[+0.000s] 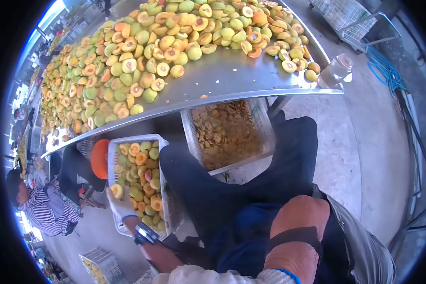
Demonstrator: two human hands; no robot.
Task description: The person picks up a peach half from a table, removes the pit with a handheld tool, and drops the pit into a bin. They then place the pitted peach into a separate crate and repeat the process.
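While the long steel tabletop point(232, 78) in front of you carries a wide heap of halved peaches point(142, 52), two white crates sit under its edge by your legs. The right crate point(226, 135) holds brown pits and scraps; the left crate point(139, 182) holds peach halves. Your gloved left hand point(118, 204) rests on that crate's near rim, fingers point(110, 194) closed around a peach half point(117, 190). Your right hand point(194, 274) shows only as a white glove at the bottom edge, so you cannot tell its fingers' state. A clear jar point(337, 70) stands at the tabletop's corner.
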